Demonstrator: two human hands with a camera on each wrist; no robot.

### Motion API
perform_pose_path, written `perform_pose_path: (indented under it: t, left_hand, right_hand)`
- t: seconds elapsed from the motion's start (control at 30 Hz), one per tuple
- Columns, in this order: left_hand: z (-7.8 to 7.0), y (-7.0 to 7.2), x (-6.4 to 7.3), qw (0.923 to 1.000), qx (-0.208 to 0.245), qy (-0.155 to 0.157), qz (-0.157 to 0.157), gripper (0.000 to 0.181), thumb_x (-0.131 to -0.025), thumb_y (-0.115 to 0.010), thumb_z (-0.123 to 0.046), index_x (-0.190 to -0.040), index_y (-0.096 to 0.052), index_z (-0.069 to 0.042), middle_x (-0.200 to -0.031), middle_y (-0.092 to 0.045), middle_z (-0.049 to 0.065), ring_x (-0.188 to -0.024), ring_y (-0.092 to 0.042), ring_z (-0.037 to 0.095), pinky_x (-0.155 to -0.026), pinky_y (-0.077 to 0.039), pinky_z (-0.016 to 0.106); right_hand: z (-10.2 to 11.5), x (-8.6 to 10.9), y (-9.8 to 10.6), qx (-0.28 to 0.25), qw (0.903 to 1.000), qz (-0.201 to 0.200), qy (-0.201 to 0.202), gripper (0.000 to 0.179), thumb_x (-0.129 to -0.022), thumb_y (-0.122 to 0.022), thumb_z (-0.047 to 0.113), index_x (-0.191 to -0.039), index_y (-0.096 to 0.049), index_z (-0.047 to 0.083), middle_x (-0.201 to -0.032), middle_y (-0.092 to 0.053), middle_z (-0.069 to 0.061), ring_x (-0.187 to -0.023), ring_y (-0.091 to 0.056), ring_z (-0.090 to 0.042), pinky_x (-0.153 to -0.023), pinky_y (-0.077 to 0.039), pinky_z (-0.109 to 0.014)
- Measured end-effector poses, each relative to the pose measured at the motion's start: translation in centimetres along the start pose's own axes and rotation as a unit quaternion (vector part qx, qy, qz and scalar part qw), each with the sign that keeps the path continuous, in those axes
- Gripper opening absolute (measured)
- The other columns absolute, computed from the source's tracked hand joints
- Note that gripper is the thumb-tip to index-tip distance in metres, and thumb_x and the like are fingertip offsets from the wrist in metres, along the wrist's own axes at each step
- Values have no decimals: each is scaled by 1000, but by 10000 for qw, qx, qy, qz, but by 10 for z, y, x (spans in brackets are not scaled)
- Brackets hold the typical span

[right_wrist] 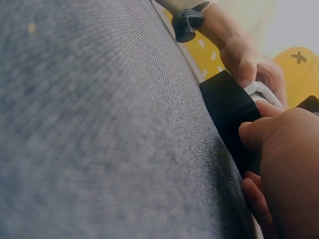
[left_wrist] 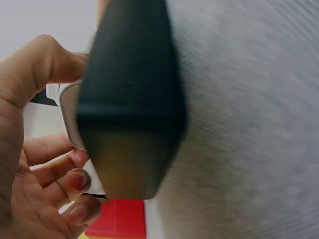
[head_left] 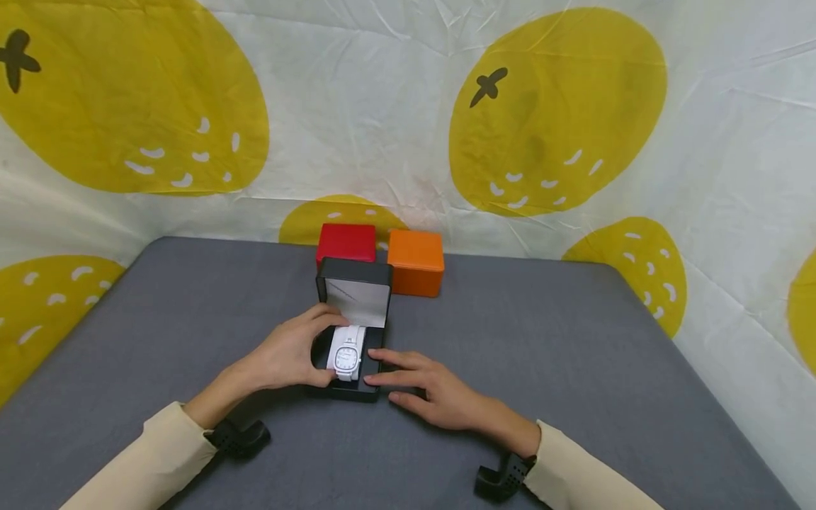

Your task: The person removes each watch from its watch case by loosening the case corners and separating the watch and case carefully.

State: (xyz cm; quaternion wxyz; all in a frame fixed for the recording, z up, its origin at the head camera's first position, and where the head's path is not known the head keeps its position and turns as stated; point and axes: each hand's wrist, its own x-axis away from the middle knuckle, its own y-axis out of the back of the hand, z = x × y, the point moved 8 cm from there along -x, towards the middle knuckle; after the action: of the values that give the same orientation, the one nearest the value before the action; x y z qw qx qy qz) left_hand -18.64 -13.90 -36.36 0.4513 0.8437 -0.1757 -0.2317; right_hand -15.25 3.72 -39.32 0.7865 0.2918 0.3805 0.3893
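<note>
White watch (head_left: 347, 359): seated inside the black box (head_left: 347, 396), left of its middle; dial facing up, squarish case with rounded corners, strap running lengthwise toward the hinge side; partly covered by a corner of the box in the left wrist view.
Black box: standing on the desk (head_left: 510, 340), between the two hands, opened wide; dark interior visible just right of the watch.
Lid (head_left: 354, 268): raised upright at the far side of the box; pale lining (head_left: 368, 304) turned toward the wearer, thin dark diagonal line near the top, too small to read.
Left hand (head_left: 299, 348): partly closed, curved around the left side of the box; thumb at the near end of the watch, fingertips toward the far end, watch held between.
Right hand (head_left: 440, 389): loosely spread, nothing grasped; two fingertips resting at the right edge of the box, lowest digit just outside.
Red box (head_left: 347, 241): directly behind the lid, closed, lower part hidden.
Orange box (head_left: 416, 258): closed, beside the red box, behind and right of the lid.
Desk surface: grey, woven texture, rounded far corners.
Backdrop (head_left: 357, 106): white creased cloth, large yellow fruit-like shapes with white flecks.
Sleeves (head_left: 168, 443): cream, ending above both wrists.
Wrist devices (head_left: 239, 438): black, one per wrist.
</note>
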Motion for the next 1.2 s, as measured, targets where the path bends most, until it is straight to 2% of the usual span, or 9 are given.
perform_pose_path:
  t: [0.2, 0.43, 0.63, 0.73, 0.9, 0.97, 1.2]
  left_hand:
    - [0, 3, -1, 9992, 392, -38, 55, 64, -64, -82, -20, -123, -58, -9, -122, -51, 4, -98, -53, 19, -87, -50, 39]
    - [-2, 15, 1, 9978, 661, -109, 0, 63, -64, -81, -16, -122, -58, -7, -118, -51, 4, -87, -51, 19, -66, -50, 29]
    - [-3, 18, 3, 9973, 713, -160, 75, 63, -64, -79, -14, -123, -58, -6, -120, -49, 5, -95, -53, 22, -73, -52, 32]
    - [-1, 15, 4, 9978, 639, -41, 143, 62, -67, -78, -16, -124, -57, -6, -122, -50, 6, -100, -52, 23, -79, -50, 37]
    - [6, 11, 8, 9974, 677, 164, 167, 64, -69, -78, -21, -129, -55, -11, -110, -54, 1, -99, -49, 23, -81, -45, 41]
    - [9, 10, 10, 9967, 771, 174, 158, 65, -70, -78, -21, -130, -54, -13, -108, -53, 0, -98, -49, 23, -79, -44, 41]
    - [12, 6, 13, 9955, 898, 85, 283, 67, -73, -76, -23, -135, -50, -18, -115, -49, 2, -101, -45, 21, -74, -46, 33]
  right_hand:
    - [1, -1, 0, 15, 10000, -18, 22, 42, -95, -60, 13, -136, -56, 21, -150, -37, -3, -132, -38, -16, -103, -37, -40]
    - [2, -2, 1, 37, 9999, -11, 104, 42, -94, -61, 11, -135, -56, 19, -149, -37, -5, -132, -39, -18, -103, -37, -40]
    - [3, -2, 2, 101, 9998, -41, 187, 43, -94, -60, 11, -136, -56, 18, -149, -38, -6, -133, -38, -19, -104, -36, -40]
    - [3, -2, 3, 89, 9998, -38, 172, 42, -95, -60, 12, -136, -56, 19, -149, -38, -6, -133, -38, -18, -104, -36, -40]
    - [3, -2, 3, 114, 9998, 0, 151, 42, -95, -60, 13, -136, -55, 20, -150, -37, -5, -132, -38, -18, -104, -36, -39]
    - [3, -2, 3, 100, 9999, 33, 111, 42, -95, -60, 13, -137, -55, 20, -150, -37, -4, -132, -38, -17, -103, -37, -39]
    - [2, -1, 3, 59, 9999, 105, 1, 43, -96, -59, 14, -137, -54, 22, -151, -35, -3, -133, -37, -16, -104, -36, -39]
